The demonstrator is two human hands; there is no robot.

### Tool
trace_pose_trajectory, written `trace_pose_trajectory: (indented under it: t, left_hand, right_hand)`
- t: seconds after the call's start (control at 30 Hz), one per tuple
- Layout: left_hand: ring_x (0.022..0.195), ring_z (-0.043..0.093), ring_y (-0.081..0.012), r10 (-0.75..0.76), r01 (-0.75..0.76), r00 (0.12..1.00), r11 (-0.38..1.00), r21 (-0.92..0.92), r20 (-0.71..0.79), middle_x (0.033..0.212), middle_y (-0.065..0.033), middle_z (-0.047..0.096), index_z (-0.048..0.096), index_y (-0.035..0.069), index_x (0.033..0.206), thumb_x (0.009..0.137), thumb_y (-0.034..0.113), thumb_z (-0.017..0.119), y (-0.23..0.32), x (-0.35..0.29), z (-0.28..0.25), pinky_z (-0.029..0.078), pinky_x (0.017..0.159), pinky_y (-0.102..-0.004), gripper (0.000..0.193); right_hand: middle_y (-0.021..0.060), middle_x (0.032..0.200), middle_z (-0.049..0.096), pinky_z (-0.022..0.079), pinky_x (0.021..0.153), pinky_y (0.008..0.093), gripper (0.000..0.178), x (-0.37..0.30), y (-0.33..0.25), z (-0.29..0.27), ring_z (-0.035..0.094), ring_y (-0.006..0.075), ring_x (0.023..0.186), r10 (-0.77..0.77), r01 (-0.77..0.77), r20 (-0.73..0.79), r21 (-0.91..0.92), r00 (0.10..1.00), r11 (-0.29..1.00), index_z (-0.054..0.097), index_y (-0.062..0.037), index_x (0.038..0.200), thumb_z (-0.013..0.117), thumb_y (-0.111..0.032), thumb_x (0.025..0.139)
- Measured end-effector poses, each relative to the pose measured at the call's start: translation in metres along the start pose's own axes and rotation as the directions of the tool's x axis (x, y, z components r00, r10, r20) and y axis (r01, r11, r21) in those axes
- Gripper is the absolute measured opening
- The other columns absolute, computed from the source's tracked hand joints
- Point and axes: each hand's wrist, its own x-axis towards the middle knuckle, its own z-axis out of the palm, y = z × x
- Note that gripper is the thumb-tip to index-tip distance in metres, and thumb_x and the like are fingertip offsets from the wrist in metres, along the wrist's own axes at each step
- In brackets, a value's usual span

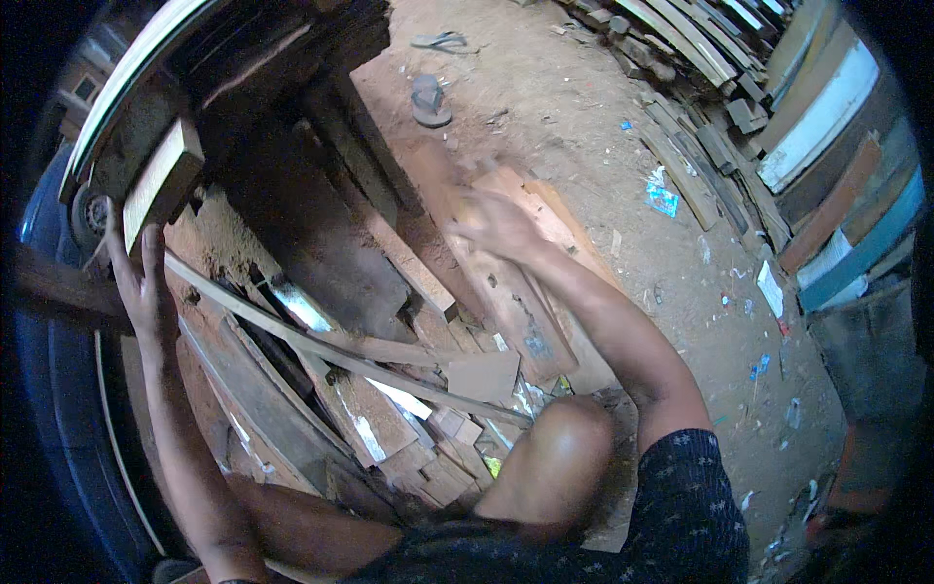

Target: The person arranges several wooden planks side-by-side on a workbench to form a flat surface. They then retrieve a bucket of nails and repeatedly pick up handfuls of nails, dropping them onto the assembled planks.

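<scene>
Wood block (161, 185): in the head view, pale, at upper left beside the dark bench (258, 58), one end at the left hand (148, 284).
Left hand: fingers parted, touching that end; whether they grip it, cannot tell.
Right hand (496, 226): blurred, over the far end of reddish boards (520, 302); cannot tell whether it holds anything.
Curved strip (341, 355): runs from near the left wrist down to beside the bent knee (566, 438).
Offcuts (482, 377): heaped between both arms, mixed lengths.
Sandals (429, 102): two, apart on bare dirt (545, 97).
Planks (681, 37): stacked at upper right.
</scene>
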Motion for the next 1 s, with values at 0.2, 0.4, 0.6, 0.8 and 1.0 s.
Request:
trace_pose_trajectory:
  t: [0.2, 0.4, 0.6, 0.8, 1.0]
  left_hand:
    - [0.142, 0.041, -0.0279, -0.028, 0.027, 1.000, 0.990, -0.138, -0.003, 0.156, -0.0221, 0.037, 0.030, -0.004, 0.156, 0.105, 0.037, 0.055, 0.016, -0.001, 0.010, 0.030, 0.119, -0.0392, 0.070]
    - [0.142, 0.039, -0.0285, -0.070, 0.063, 0.995, 0.992, -0.111, -0.064, 0.154, -0.0224, 0.039, 0.032, -0.007, 0.154, 0.104, 0.037, 0.057, 0.014, -0.001, 0.008, 0.028, 0.119, -0.0380, 0.071]
    - [0.137, 0.046, -0.0275, -0.034, 0.033, 0.999, 0.995, -0.091, -0.014, 0.152, -0.0231, 0.042, 0.029, -0.006, 0.154, 0.104, 0.036, 0.059, 0.019, 0.003, 0.006, 0.035, 0.116, -0.0373, 0.072]
    - [0.138, 0.045, -0.0267, -0.013, 0.008, 1.000, 0.974, -0.225, -0.020, 0.149, -0.0214, 0.044, 0.033, -0.006, 0.152, 0.102, 0.037, 0.062, 0.025, 0.002, 0.008, 0.035, 0.115, -0.0364, 0.072]
    - [0.135, 0.049, -0.0290, -0.135, 0.135, 0.990, 0.887, -0.443, 0.032, 0.150, -0.0225, 0.043, 0.027, -0.002, 0.156, 0.103, 0.035, 0.061, 0.018, 0.001, 0.021, 0.041, 0.113, -0.0379, 0.073]
  right_hand:
    - [0.0272, 0.135, 0.057, 0.038, 0.113, 0.0509, 0.072, -0.154, 0.109, 0.060, 0.050, 0.0432, 0.131, 0.185, -0.223, -0.134, -0.385, 0.974, 0.896, 0.057, 0.0052, 0.133, 0.079, -0.041, 0.082]
    - [0.0224, 0.133, 0.057, 0.038, 0.115, 0.0484, 0.057, -0.219, 0.051, 0.120, 0.052, 0.0409, 0.129, -0.208, 0.245, 0.218, -0.157, 0.953, 0.957, 0.060, -0.0006, 0.130, 0.076, -0.036, 0.088]
    - [0.0206, 0.131, 0.058, 0.049, 0.101, 0.0468, 0.055, -0.221, 0.042, 0.125, 0.057, 0.0406, 0.120, 0.018, -0.026, 0.405, 0.013, 0.914, 1.000, 0.061, -0.0039, 0.131, 0.076, -0.037, 0.089]
    - [0.0199, 0.128, 0.061, 0.049, 0.099, 0.0451, 0.045, -0.245, 0.052, 0.085, 0.058, 0.0388, 0.120, 0.099, -0.064, 0.157, -0.217, 0.983, 0.974, 0.062, -0.0045, 0.128, 0.075, -0.023, 0.089]
    - [0.0220, 0.132, 0.060, 0.045, 0.107, 0.0482, 0.046, -0.282, 0.058, 0.178, 0.055, 0.0425, 0.125, 0.168, -0.235, 0.176, 0.505, 0.970, 0.830, 0.059, 0.0003, 0.131, 0.072, -0.022, 0.092]
